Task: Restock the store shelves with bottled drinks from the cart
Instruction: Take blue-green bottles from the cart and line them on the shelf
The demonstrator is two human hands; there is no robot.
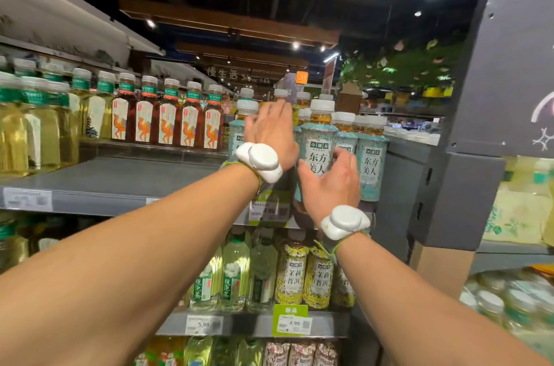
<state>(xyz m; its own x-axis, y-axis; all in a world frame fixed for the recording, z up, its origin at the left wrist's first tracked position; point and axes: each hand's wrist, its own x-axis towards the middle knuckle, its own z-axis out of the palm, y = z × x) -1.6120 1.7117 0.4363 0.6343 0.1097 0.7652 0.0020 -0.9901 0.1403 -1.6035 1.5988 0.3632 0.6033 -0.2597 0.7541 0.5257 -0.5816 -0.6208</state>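
My bare forearms reach in from seven and five o'clock. The tea bottle, amber with a white cap and pale teal label, is upright at the shelf, just right of centre. My right hand curls round its lower half. My left hand, fingers straight, lies flat against the neighbouring bottles. Dark red bottles line up at nine o'clock.
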